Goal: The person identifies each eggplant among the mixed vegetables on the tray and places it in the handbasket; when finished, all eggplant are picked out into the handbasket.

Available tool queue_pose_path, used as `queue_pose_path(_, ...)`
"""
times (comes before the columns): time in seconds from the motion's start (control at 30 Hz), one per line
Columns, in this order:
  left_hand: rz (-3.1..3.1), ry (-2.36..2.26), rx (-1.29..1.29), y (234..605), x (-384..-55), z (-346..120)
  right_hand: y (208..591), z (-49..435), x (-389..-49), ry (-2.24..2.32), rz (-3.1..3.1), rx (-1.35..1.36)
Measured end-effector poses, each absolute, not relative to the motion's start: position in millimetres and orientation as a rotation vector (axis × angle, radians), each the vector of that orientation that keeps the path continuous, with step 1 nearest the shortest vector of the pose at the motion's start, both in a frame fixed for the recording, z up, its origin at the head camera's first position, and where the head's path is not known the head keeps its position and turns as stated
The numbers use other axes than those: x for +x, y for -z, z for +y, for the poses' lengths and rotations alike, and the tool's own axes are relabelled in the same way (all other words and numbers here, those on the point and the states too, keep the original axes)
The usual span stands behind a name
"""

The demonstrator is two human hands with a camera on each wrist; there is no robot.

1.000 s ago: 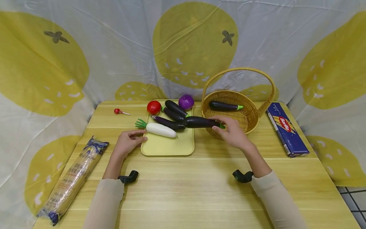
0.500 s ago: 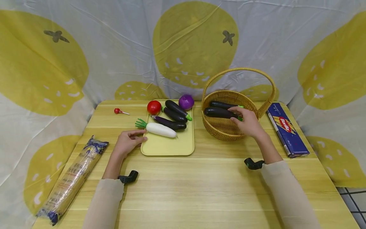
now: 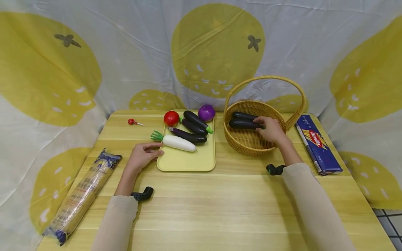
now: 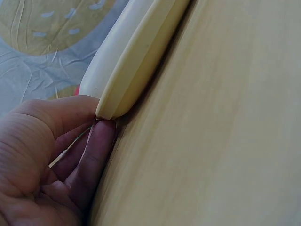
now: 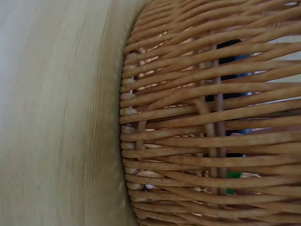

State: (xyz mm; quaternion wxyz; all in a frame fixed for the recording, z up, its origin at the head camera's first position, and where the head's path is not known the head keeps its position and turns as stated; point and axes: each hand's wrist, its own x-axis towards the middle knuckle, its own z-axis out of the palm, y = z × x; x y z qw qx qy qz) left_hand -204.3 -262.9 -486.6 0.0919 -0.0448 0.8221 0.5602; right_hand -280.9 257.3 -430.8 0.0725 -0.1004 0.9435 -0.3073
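My left hand [image 3: 142, 157] pinches the left rim of the yellow tray [image 3: 186, 162]; in the left wrist view its fingers are on either side of the tray edge [image 4: 141, 66]. On the tray lie a white radish [image 3: 179, 143] with green leaves, three eggplants [image 3: 190, 136], a tomato [image 3: 171, 119] and a purple onion [image 3: 206, 113]. Inside the wicker basket [image 3: 251, 151], my right hand [image 3: 272, 130] holds the green end of an eggplant [image 3: 242, 123]. Another eggplant [image 3: 243, 115] lies just behind it. Basket weave hides most of the right hand in the right wrist view.
A bag of spaghetti [image 3: 84, 197] lies at the left of the wooden table [image 3: 213, 209], with a red lollipop [image 3: 135, 122] farther back. Right of the basket lies a blue spaghetti box [image 3: 318, 144]. The basket's tall handle [image 3: 267, 77] arches over its opening.
My right hand has carried an eggplant from over the tray's right edge into the basket and lowered it in front of the other one. The left hand has stayed at the tray rim.
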Motion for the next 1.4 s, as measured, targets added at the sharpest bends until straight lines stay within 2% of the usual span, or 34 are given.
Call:
queue_pose_path(0.23, 2.407, -1.649, -0.134, 454.2, -192.2, -248.9, 435.4, 259.3, -290.7, 0.858, 2.813, -0.26)
queue_pose_path(0.83, 2.481, -1.593, -0.158, 494.3, -207.2, -266.5, 435.2, 261.4, -285.1, 0.929, 2.818, -0.313)
queue_pose_path(1.2, 2.507, -1.607, -0.156, 489.6, -205.9, -264.8, 422.0, 249.3, -252.7, 1.122, 2.882, -0.373)
queue_pose_path(1.4, 2.479, -1.6, -0.158, 471.1, -201.2, -258.4, 415.5, 229.0, -233.9, 1.241, 2.858, -0.456)
